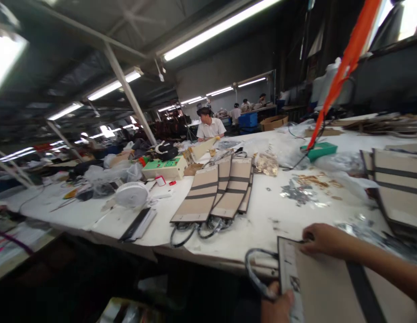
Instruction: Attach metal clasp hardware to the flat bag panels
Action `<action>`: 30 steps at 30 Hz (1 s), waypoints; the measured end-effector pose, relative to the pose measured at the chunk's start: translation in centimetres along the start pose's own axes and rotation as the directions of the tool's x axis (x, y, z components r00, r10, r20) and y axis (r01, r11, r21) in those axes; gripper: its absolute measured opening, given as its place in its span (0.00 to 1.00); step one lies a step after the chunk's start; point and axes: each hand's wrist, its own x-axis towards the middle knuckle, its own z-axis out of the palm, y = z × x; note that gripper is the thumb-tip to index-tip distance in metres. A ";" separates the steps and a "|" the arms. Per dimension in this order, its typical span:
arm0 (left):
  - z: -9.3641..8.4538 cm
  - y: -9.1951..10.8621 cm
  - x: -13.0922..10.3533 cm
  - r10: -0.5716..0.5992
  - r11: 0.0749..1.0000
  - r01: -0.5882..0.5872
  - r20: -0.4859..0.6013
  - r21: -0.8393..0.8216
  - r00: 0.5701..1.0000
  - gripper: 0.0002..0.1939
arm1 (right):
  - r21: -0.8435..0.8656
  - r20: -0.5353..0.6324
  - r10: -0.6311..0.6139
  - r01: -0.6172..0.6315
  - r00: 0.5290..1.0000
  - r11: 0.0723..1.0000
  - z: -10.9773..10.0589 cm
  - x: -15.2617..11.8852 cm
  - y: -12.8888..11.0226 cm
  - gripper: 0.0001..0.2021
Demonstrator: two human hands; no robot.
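A beige panel (323, 282) with black edging and a dark strap lies at the lower right, partly past the bottom of the view. My left hand (279, 305) is closed on its near left edge, beside a dark looped handle (254, 269) in clear wrap. At the panel's upper edge is my right hand (324, 240), its fingers curled and pressed together on the border; the fingertips are partly hidden. Similar panels (198, 193) with looped handles lie overlapping in the middle of the table. Small silver metal pieces (297, 193) are scattered beyond my right hand.
More striped panels (400, 184) are stacked at the right. A green tray (321, 150), a white reel (131, 194), a green-topped machine (164, 167) and plastic bags stand on the white table (258, 233). An orange strip (343, 72) hangs down. A person (210, 128) sits across the table.
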 end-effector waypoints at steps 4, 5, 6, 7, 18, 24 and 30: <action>2.6 0.9 -1.4 -0.075 0.988 0.062 -0.086 -0.145 0.993 0.29 | 0.002 -0.178 0.074 -0.075 0.981 0.997 -1.0 -3.0 -0.2 0.19; 3.0 1.1 -1.6 -0.110 0.985 0.097 -0.089 -0.142 0.990 0.29 | 0.027 -0.282 0.062 -0.057 0.957 0.998 -1.2 -3.6 -0.6 0.19; 3.3 1.3 -1.8 -0.138 0.982 0.124 -0.091 -0.142 0.986 0.29 | 0.077 -0.383 0.055 -0.027 0.922 0.997 -1.5 -4.3 -1.2 0.17; 3.4 1.3 -1.9 -0.158 0.979 0.144 -0.091 -0.144 0.983 0.29 | 0.136 -0.466 0.044 0.022 0.884 0.990 -1.7 -5.0 -1.9 0.14; 4.3 2.3 -2.0 -0.184 0.976 0.169 -0.114 -0.135 0.976 0.28 | 0.890 -0.439 0.375 0.337 0.816 0.309 1.4 -8.9 -6.6 0.23; 5.0 3.0 -1.4 -0.204 0.970 0.187 -0.108 -0.153 0.973 0.27 | 0.886 -0.394 0.518 0.464 0.759 -0.005 2.4 -7.6 -6.8 0.22; 5.5 3.2 -1.1 -0.242 0.957 0.218 -0.112 -0.192 0.964 0.28 | 0.875 -0.374 0.537 0.479 0.756 -0.065 2.6 -6.9 -7.1 0.22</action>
